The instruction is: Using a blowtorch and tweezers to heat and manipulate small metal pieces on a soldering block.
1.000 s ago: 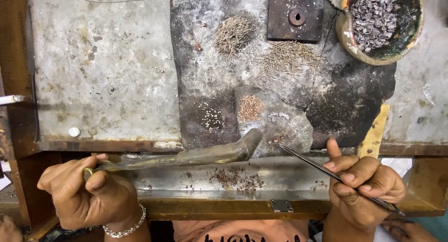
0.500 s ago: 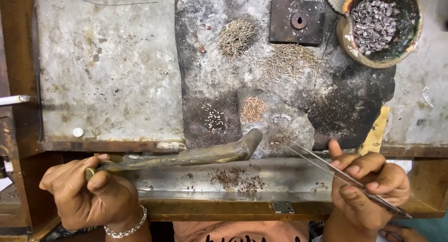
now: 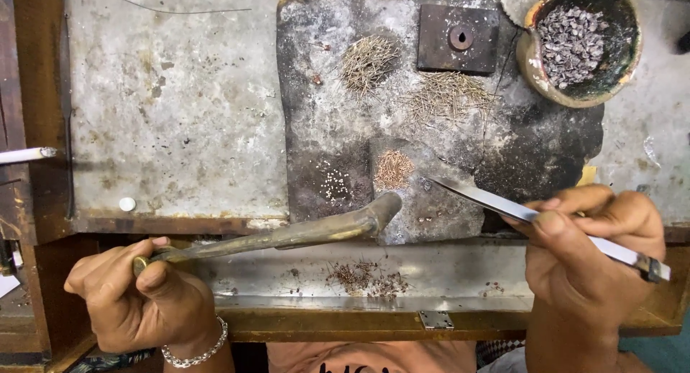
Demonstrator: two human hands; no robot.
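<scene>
The left hand (image 3: 140, 301) is gripping a long curved brass blowpipe (image 3: 287, 233), whose tip is lying beside a small slab. The right hand (image 3: 589, 247) is pinching slim steel tweezers (image 3: 496, 200) (points resting on the dark charred soldering slab (image 3: 431, 114)). Farther off, a round clay bowl of dark chips (image 3: 578, 42) is sitting at the slab's corner.

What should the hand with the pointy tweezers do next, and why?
Probably ease the tweezers a little further left and down, so the tip meets the small pile of thin wires. The right hand holds them with the tip just beside that pile, not touching it. The left hand has the brass blowpipe with its curved end close by.
</scene>
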